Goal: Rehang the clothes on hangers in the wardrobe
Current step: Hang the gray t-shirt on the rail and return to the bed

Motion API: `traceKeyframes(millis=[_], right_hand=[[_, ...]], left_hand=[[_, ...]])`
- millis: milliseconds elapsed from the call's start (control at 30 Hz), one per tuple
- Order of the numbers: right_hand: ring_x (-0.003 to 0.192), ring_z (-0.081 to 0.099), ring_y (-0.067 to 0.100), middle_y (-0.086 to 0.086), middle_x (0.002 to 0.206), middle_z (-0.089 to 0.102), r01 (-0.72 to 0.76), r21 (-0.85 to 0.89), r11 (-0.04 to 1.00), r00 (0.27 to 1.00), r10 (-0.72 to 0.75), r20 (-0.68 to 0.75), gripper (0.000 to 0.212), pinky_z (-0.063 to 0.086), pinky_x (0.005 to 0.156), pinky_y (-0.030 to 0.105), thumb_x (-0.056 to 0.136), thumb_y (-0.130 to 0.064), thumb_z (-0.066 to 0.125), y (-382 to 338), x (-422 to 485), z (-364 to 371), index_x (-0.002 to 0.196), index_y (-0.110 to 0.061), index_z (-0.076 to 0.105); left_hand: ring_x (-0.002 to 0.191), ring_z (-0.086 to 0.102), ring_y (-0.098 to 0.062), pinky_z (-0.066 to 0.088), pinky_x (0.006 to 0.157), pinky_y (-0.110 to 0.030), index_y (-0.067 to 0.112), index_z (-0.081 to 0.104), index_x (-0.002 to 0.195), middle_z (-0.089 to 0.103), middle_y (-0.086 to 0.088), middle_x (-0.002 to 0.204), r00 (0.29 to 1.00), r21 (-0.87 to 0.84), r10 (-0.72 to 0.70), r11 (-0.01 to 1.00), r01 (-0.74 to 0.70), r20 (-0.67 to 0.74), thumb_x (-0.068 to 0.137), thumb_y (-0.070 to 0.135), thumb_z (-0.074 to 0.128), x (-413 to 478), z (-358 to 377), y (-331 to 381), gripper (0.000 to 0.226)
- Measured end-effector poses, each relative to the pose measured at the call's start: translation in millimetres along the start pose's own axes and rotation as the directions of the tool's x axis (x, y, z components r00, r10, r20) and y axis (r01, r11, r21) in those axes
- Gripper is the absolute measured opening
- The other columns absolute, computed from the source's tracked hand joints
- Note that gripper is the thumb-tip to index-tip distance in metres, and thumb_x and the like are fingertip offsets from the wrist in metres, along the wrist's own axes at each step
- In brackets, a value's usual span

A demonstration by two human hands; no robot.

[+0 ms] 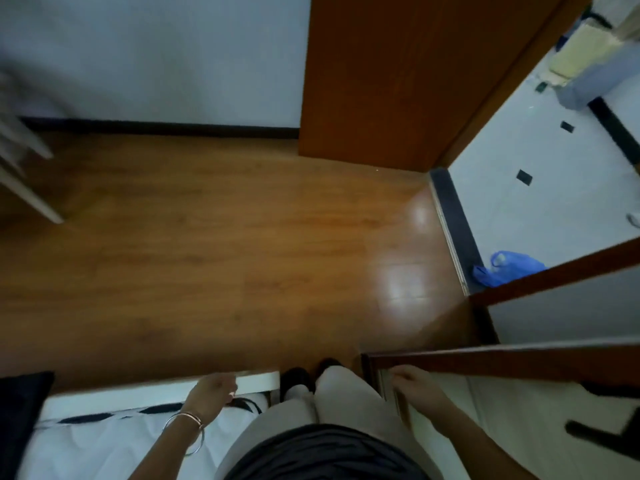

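Observation:
I look straight down at a wooden floor point(225, 254). My left hand point(211, 393), with bangles on the wrist, hangs over the edge of a white bed point(104, 441), fingers loosely curled with nothing in them. My right hand point(415, 386) rests on the edge of a wardrobe door with a mirrored face point(502, 403); its fingers curl around that edge. No clothes or hangers show clearly; a dark shape point(602, 434) is reflected in the mirror.
A brown room door point(398, 74) stands open ahead onto a white tiled floor point(554, 168) with a blue plastic bag point(505, 268) at the threshold. A dark cushion point(20, 410) lies at the bed's left. White slats point(24, 161) are blurred at far left.

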State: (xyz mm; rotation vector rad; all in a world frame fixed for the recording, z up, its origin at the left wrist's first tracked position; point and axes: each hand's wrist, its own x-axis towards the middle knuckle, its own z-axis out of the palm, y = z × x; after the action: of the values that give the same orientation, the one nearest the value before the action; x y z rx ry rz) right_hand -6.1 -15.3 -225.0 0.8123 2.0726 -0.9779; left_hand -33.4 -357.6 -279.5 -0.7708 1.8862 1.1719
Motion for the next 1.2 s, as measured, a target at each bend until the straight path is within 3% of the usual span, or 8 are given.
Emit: traceKeyframes(millis=[200,400,500,700,833,1033,1100,1200], right_hand=[[0.096,0.057,0.016,0.003,0.104,0.062,-0.024,-0.171,0.985,0.99,0.047,0.132,0.016,0.046,0.088,0.03,0.09,-0.026,0.052,-64.7,69.9,-27.2,0.095,-0.017,0.065],[0.104,0.056,0.018,0.002,0.117,0.059,0.049,-0.353,0.934,0.969,0.042,0.245,0.031,0.047,0.089,0.03,0.09,-0.029,0.053,-154.7,163.4,-68.5,0.117,-0.015,0.06],[0.099,0.054,0.017,0.003,0.11,0.057,0.127,-0.415,0.901,0.958,-0.003,0.286,0.024,0.042,0.082,0.026,0.092,-0.024,0.053,-221.0,203.9,-92.9,0.113,-0.013,0.058],[0.095,0.053,0.016,0.005,0.108,0.057,0.369,-0.621,0.691,0.906,-0.116,0.408,0.031,0.04,0.078,0.024,0.091,-0.017,0.054,-339.5,256.0,-78.5,0.12,-0.007,0.056],[0.097,0.053,0.018,0.004,0.105,0.055,0.492,-0.66,0.568,0.839,-0.107,0.533,0.034,0.045,0.085,0.029,0.092,-0.017,0.053,-413.0,262.1,-4.4,0.123,-0.004,0.054],[0.099,0.054,0.016,0.005,0.113,0.056,0.596,-0.637,0.488,0.761,-0.089,0.643,0.031,0.042,0.067,0.019,0.093,-0.017,0.052,-519.9,231.4,126.2,0.122,-0.009,0.054],[0.096,0.055,0.017,0.005,0.113,0.056,0.603,-0.64,0.476,0.757,-0.086,0.648,0.031,0.039,0.06,0.017,0.093,-0.018,0.051,-548.8,219.7,165.7,0.123,-0.009,0.053],[0.095,0.055,0.019,0.009,0.123,0.057,0.619,-0.669,0.413,0.752,-0.063,0.657,0.032,0.038,0.057,0.018,0.093,-0.018,0.051,-585.2,195.4,223.2,0.123,-0.007,0.053]], left_hand=[[0.073,0.052,-0.025,0.037,0.048,-0.022,0.003,0.059,0.082,0.06,-0.015,0.084,0.987,-0.255,-0.143,0.959,0.122,-0.069,0.088,-0.001,0.048,10.9,3.7,14.7,0.014],[0.062,0.05,-0.022,0.039,0.062,-0.028,-0.009,0.062,0.086,0.057,-0.011,0.071,0.944,-0.433,-0.323,0.861,0.265,-0.064,0.071,0.012,0.061,54.3,17.5,42.2,0.026],[0.074,0.055,-0.024,0.04,0.056,-0.027,0.002,0.06,0.09,0.06,-0.01,0.079,0.948,-0.471,-0.302,0.854,0.222,-0.101,0.087,0.004,0.053,64.4,13.1,92.5,0.008],[0.091,0.063,-0.023,0.044,0.078,-0.03,0.012,0.061,0.107,0.066,-0.008,0.094,0.883,-0.559,-0.312,0.826,0.07,-0.352,0.091,0.017,0.051,62.0,-39.9,131.1,0.02],[0.094,0.061,-0.024,0.042,0.082,-0.032,0.008,0.058,0.114,0.064,-0.012,0.109,0.801,-0.711,-0.482,0.696,0.103,-0.355,0.093,0.017,0.047,52.7,-57.2,103.2,0.026],[0.065,0.051,-0.025,0.047,0.053,-0.024,-0.014,0.055,0.104,0.057,-0.017,0.084,0.72,-0.969,-0.692,0.207,0.137,-0.047,0.09,-0.001,0.047,58.7,-71.6,41.3,0.02],[0.06,0.046,-0.024,0.042,0.035,-0.017,-0.012,0.056,0.095,0.053,-0.013,0.073,0.708,-0.978,-0.706,0.131,0.16,0.021,0.089,-0.003,0.049,58.1,-93.9,26.6,0.014],[0.071,0.052,-0.025,0.044,0.05,-0.023,-0.013,0.055,0.112,0.059,-0.016,0.084,0.701,-0.987,-0.713,0.118,0.106,-0.01,0.089,0.002,0.05,64.3,-141.6,2.8,0.028]])
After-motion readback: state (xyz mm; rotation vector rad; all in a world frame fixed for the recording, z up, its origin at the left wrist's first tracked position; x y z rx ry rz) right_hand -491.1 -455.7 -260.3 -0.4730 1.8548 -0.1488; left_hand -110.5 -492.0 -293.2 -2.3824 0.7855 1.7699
